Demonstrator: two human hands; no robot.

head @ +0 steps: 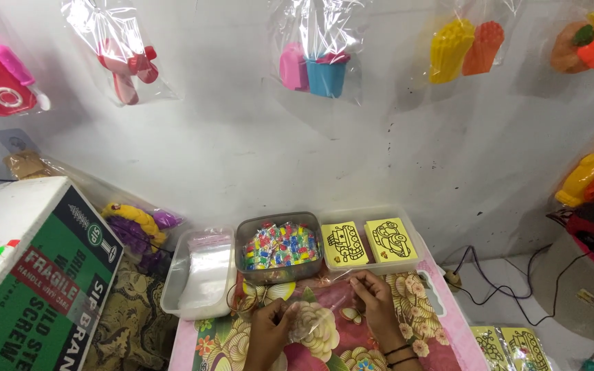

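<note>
Head view: your left hand and right hand each pinch the clear plastic bag, fingers closed on its edges, stretched between them over the floral tabletop.

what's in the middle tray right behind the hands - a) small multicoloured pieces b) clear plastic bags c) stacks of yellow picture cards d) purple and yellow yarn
a: the middle tray is filled with small multicoloured pieces. The yellow picture cards sit in the tray to its right, and the clear plastic bags in the tray to its left. The left hand and right hand hold a clear bag just in front of it.
</note>
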